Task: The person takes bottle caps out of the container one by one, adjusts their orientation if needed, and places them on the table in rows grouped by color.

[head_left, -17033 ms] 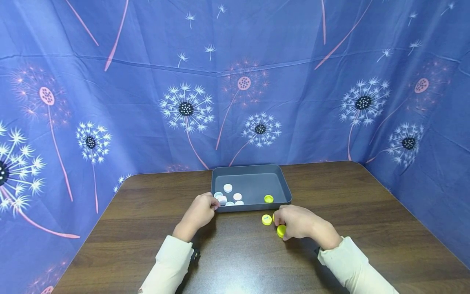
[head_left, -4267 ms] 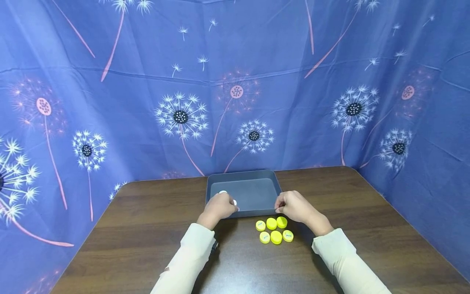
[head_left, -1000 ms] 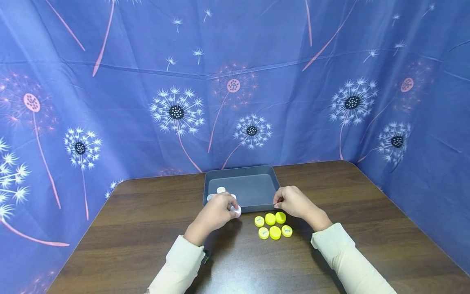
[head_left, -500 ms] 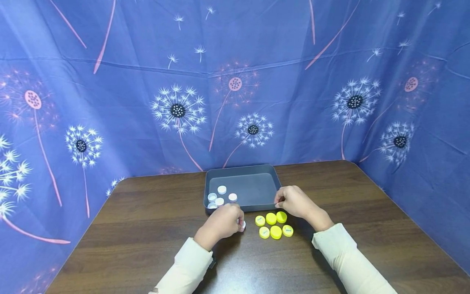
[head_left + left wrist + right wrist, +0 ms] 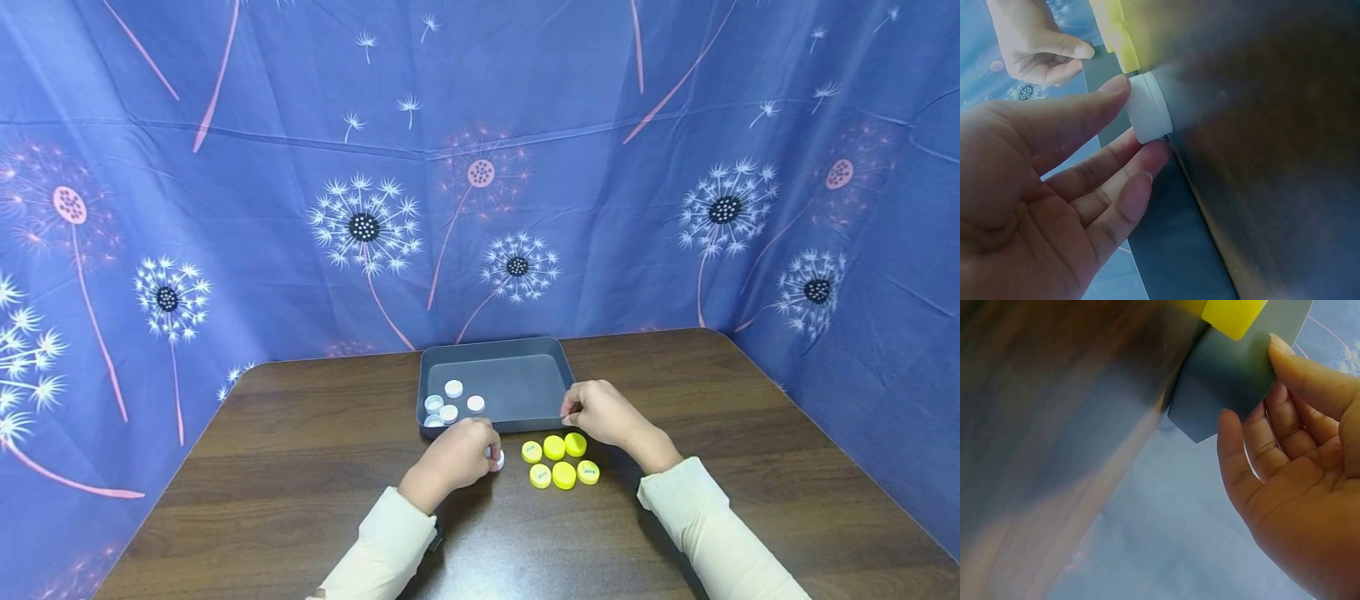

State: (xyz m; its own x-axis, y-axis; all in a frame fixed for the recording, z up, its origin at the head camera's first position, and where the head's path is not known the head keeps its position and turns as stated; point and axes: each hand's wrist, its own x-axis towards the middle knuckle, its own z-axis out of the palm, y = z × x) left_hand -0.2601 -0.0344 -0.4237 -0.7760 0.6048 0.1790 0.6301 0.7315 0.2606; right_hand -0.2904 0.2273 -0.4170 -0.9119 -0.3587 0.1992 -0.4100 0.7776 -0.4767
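"When you looked down at the brown wooden table (image 5: 247, 500), what was closest?"

"Round yellow plastic caps (image 5: 564, 475), in two rows of three. Just left of them, in front of the tray, the left hand (image 5: 459, 452) pinched a round white plastic cap (image 5: 1149, 107), thumb on one side and fingers on the other, only as wide apart as the cap."

"And past that?"

"The right hand (image 5: 603, 412) nipped the near rim of a dark grey, box-shaped tray (image 5: 521, 383), close to its right corner. More white caps (image 5: 453, 388) lay in the tray's left side. Behind it hung a blue cloth with dandelions (image 5: 630, 233)."

"What could have gone wrong?"

"If the left hand had slid too far right, it might have knocked the yellow rows crooked. A tug from the right hand might have tipped the tray."

"How many were there?"

"Two hands, one tray, six yellow caps, one white cap in the fingers and five in the tray."
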